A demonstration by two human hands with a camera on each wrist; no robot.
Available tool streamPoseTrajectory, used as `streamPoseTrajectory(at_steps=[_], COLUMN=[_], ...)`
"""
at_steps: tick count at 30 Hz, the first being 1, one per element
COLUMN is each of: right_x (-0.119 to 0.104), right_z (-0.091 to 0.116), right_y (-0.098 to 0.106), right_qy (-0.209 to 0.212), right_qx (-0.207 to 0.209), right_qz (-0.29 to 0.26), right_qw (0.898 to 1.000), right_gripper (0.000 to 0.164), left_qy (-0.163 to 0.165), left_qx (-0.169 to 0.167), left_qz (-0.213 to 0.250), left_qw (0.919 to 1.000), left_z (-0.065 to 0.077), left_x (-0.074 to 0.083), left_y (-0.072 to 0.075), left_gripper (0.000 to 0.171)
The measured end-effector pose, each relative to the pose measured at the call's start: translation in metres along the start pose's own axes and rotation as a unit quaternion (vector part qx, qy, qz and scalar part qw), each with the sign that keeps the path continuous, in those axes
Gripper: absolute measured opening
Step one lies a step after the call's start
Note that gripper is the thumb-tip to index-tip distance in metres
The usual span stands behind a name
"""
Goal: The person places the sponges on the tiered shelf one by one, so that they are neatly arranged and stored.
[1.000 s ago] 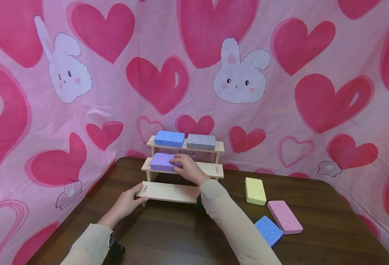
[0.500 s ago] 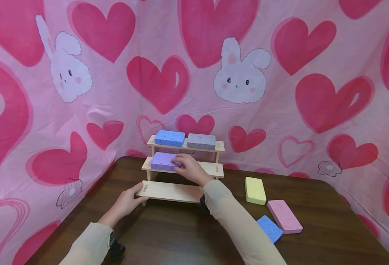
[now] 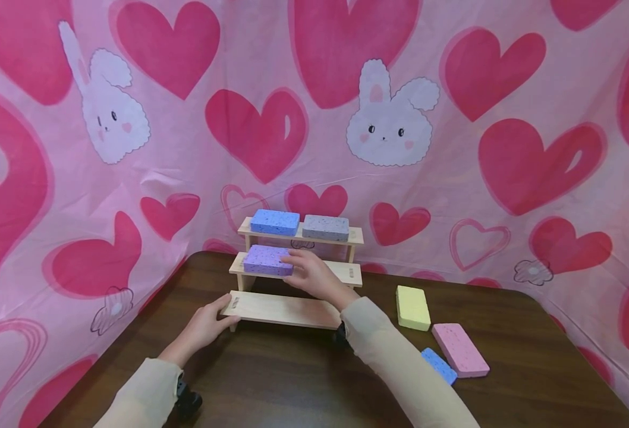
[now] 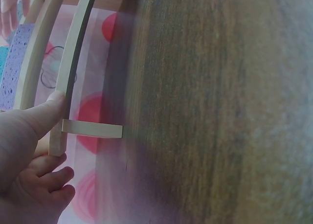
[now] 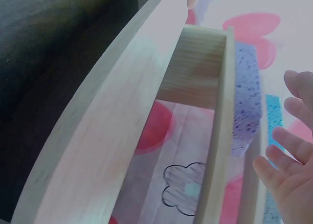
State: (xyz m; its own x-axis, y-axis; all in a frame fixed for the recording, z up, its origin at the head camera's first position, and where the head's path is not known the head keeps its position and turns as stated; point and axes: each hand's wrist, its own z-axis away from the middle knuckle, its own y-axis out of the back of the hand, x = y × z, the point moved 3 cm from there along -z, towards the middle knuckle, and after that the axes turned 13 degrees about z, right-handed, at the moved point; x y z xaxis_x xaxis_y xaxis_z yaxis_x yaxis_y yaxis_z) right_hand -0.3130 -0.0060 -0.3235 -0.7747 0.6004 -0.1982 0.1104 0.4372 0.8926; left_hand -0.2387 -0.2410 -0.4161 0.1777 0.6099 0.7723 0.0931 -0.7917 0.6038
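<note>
Right hand first: its fingers are spread and loose at the right end of the purple sponge, not clamped on it. Whether a tip still brushes it, I can't tell. The sponge lies flat at the left of the middle shelf, so I'd guess the wood takes all its weight and no grip is needed. Left hand is pinching the left end of the bottom shelf, thumb on the near edge, the other fingers curled by the end, probably to stop the stand sliding. Arm-wise, the right one slants in from the near right, over the bottom shelf's right end, while the left comes up from the near left. Up on the top shelf, a blue sponge sits left of a grey sponge. Over right on the tabletop there's a yellow sponge, a pink sponge nearer, and a second blue one partly behind the right sleeve.
</note>
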Motion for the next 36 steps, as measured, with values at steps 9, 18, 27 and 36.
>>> streamPoseTrajectory(at_steps=[9, 18, 27, 36], right_x=[-0.004, -0.001, 0.009, 0.024], right_z=[0.024, 0.047, 0.069, 0.090], right_y=[0.011, 0.019, 0.029, 0.044], right_qy=[0.008, -0.007, -0.014, -0.034], right_qx=[-0.013, -0.014, 0.002, 0.038], right_qz=[-0.017, -0.025, -0.017, -0.021], right_qw=[1.000, 1.000, 1.000, 0.998], right_gripper=[0.049, 0.052, 0.055, 0.056], left_qy=[0.002, -0.002, -0.007, -0.008], left_qx=[-0.001, -0.002, 0.000, 0.001], left_qz=[0.000, -0.003, -0.002, -0.006], left_qw=[1.0000, 1.0000, 1.0000, 1.0000], left_z=[0.000, 0.002, 0.002, 0.002], left_x=[0.000, 0.002, 0.002, 0.003], left_y=[0.000, 0.000, 0.000, 0.000], left_gripper=[0.067, 0.066, 0.065, 0.065])
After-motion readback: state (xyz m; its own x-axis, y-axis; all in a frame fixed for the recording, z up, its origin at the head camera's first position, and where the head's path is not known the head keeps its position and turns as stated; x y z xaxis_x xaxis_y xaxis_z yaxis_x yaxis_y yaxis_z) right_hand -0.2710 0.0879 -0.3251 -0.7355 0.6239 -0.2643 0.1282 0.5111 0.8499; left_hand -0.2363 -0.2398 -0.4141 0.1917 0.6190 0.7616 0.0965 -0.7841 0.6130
